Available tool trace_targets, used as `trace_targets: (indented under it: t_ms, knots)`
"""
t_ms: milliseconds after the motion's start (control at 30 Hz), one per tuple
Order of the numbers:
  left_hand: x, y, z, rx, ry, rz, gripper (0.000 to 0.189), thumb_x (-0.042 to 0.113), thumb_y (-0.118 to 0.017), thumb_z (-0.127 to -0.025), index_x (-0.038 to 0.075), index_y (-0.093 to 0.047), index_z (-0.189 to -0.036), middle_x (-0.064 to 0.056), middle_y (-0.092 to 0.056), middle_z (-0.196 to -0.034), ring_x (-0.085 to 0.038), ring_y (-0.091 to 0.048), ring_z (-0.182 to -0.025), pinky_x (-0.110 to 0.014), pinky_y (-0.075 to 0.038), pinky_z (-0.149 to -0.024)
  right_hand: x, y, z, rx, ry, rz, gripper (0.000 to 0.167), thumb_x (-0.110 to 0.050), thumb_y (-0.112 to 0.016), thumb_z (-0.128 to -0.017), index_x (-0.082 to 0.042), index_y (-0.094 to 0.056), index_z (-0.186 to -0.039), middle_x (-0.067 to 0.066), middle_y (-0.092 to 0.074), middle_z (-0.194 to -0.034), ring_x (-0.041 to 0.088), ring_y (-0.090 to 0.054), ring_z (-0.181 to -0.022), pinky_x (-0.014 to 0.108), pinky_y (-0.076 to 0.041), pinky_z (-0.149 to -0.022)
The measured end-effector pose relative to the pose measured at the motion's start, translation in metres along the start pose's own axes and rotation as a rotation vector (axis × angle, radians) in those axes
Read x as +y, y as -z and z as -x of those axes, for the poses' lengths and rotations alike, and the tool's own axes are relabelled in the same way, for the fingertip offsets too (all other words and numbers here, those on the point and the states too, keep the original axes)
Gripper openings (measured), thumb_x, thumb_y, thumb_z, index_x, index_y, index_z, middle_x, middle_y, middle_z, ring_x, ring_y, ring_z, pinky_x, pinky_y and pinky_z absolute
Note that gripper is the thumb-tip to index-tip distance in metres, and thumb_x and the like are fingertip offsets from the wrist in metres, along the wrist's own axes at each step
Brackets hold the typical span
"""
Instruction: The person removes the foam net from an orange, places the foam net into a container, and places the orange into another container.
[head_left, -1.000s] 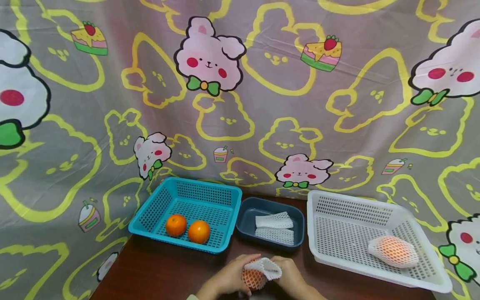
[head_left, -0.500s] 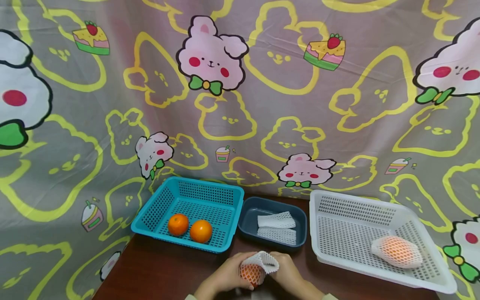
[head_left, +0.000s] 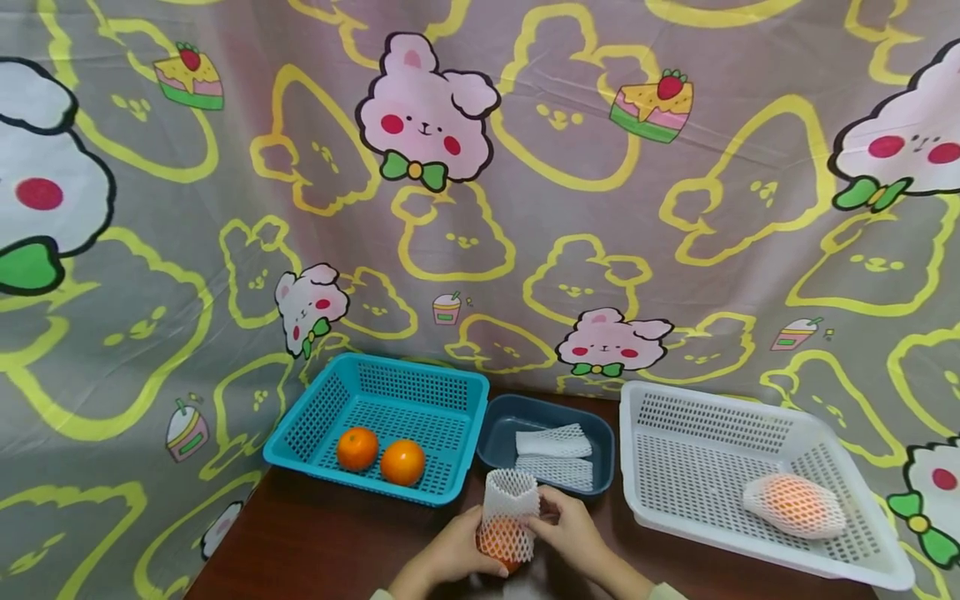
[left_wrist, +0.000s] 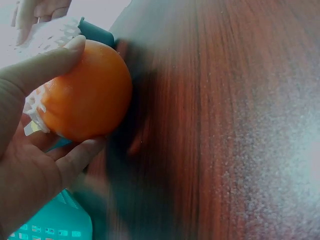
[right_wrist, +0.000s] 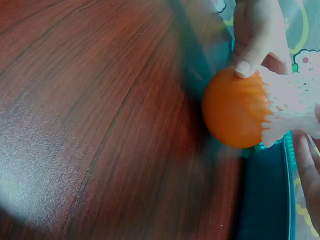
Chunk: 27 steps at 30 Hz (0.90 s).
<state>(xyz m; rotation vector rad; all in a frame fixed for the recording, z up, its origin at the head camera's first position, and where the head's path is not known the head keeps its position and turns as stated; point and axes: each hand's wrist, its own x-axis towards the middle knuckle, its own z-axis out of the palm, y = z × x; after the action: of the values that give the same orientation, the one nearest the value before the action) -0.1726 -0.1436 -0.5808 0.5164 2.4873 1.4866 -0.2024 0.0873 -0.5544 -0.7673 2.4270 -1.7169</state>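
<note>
In the head view, the left hand [head_left: 453, 548] curls round an orange [head_left: 499, 542] before the dark tray [head_left: 491, 454], while the right hand [head_left: 572, 533] pinches the white foam net [head_left: 512, 495] around it. The left wrist view shows the orange's bare end between left thumb and fingers. In the right wrist view, the right fingers close on the net, beyond the fruit.

The left hand [head_left: 453, 547] grips an orange [head_left: 499, 545] sleeved in a foam net [head_left: 512, 493]; the right hand [head_left: 568, 529] pinches the net's side. Beyond, on the worktop [head_left: 322, 533]: blue basket [head_left: 442, 387], containing two loose oranges [head_left: 403, 462]; tray [head_left: 497, 442], containing two nets [head_left: 553, 440]; white basket [head_left: 690, 475], containing one netted orange [head_left: 795, 505].
</note>
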Motion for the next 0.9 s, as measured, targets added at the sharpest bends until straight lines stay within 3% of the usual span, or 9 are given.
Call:
trace_targets:
  t_ms: [167, 300, 467, 500, 700, 733, 900]
  knots:
    - [0.0, 0.0, -0.001, -0.008, 0.026, 0.004, 0.079, 0.021, -0.096, -0.071, 0.007, -0.057, -0.138, 0.001, -0.064, -0.124, -0.009, -0.059, -0.105, -0.032, -0.049, -0.094, -0.003, 0.003, -0.002, 0.071, -0.066, -0.104, 0.024, -0.001, -0.077, -0.089, 0.009, -0.07, -0.11, 0.018, -0.074, -0.104, 0.01, -0.069, -0.09, 0.024, -0.058, -0.076]
    - [0.003, 0.0, 0.0, -0.002, 0.042, 0.032, 0.089, 0.019, -0.096, -0.07, 0.007, -0.051, -0.147, -0.003, -0.063, -0.133, -0.011, -0.059, -0.111, -0.033, -0.048, -0.097, -0.004, 0.008, -0.003, 0.09, -0.123, -0.118, 0.026, -0.004, -0.078, -0.09, 0.007, -0.071, -0.112, 0.016, -0.074, -0.105, 0.012, -0.069, -0.091, 0.023, -0.057, -0.077]
    - [0.003, 0.001, -0.001, -0.013, 0.063, 0.017, 0.09, 0.018, -0.096, -0.07, 0.005, -0.051, -0.147, -0.007, -0.062, -0.136, -0.014, -0.059, -0.113, -0.035, -0.048, -0.097, -0.003, 0.013, -0.006, 0.121, -0.148, -0.086, 0.027, -0.006, -0.079, -0.089, 0.005, -0.072, -0.112, 0.015, -0.075, -0.103, 0.013, -0.07, -0.087, 0.024, -0.057, -0.074]
    - [-0.007, -0.001, -0.003, -0.012, 0.062, 0.016, 0.09, 0.024, -0.096, -0.07, 0.007, -0.053, -0.147, -0.004, -0.062, -0.136, -0.012, -0.059, -0.113, -0.035, -0.048, -0.097, -0.003, 0.015, -0.007, 0.126, -0.144, -0.077, 0.027, -0.007, -0.079, -0.089, 0.005, -0.072, -0.112, 0.014, -0.075, -0.103, 0.013, -0.07, -0.087, 0.024, -0.057, -0.074]
    - [-0.023, -0.003, -0.007, -0.023, 0.051, -0.059, 0.089, 0.04, -0.094, -0.071, 0.005, -0.056, -0.142, -0.01, -0.06, -0.137, -0.018, -0.059, -0.114, -0.043, -0.05, -0.096, -0.005, 0.026, -0.013, 0.138, -0.126, -0.026, 0.025, -0.008, -0.08, -0.089, 0.002, -0.073, -0.11, 0.012, -0.075, -0.102, 0.014, -0.069, -0.087, 0.024, -0.057, -0.075]
    - [-0.015, -0.002, -0.005, -0.029, 0.053, -0.07, 0.088, 0.038, -0.094, -0.072, 0.001, -0.056, -0.141, -0.014, -0.059, -0.137, -0.022, -0.06, -0.113, -0.046, -0.05, -0.095, -0.006, 0.028, -0.015, 0.136, -0.128, -0.011, 0.024, -0.009, -0.08, -0.089, 0.001, -0.073, -0.11, 0.011, -0.075, -0.102, 0.014, -0.069, -0.088, 0.024, -0.056, -0.075]
    - [-0.014, -0.001, -0.004, -0.046, 0.062, -0.093, 0.088, 0.044, -0.093, -0.073, 0.005, -0.056, -0.143, -0.013, -0.058, -0.139, -0.022, -0.059, -0.114, -0.047, -0.05, -0.097, -0.009, 0.041, -0.021, 0.127, -0.115, 0.064, 0.02, -0.011, -0.078, -0.091, -0.001, -0.074, -0.107, 0.008, -0.074, -0.101, 0.016, -0.069, -0.09, 0.026, -0.057, -0.076]
